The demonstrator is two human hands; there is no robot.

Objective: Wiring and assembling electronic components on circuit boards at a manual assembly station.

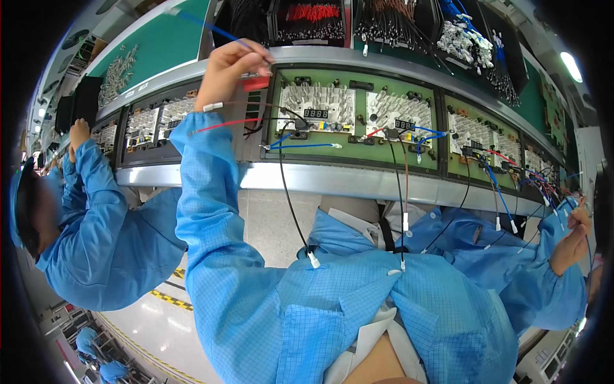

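Note:
My left hand (231,69) is raised above the upper left corner of a green fixture (360,131). Pinched in its fingers is a blue wire (220,31) that trails to the upper left, its far end blurred. Close to the fingertips lies a small red piece (256,83). Two white circuit boards (318,131) with clear parts and small displays sit in the fixture, with black, brown, red and blue wires hanging off. Far to the right, my right hand (568,242) is closed around a blue wire (588,248), beside a bundle of wires; its fingertips show small.
Bins of red wires (313,13), brown wires (390,19) and white-ended blue wires (464,41) stand behind the line. A metal rail (307,177) runs along the front. More boards (141,126) sit at left, near a co-worker in blue (115,256).

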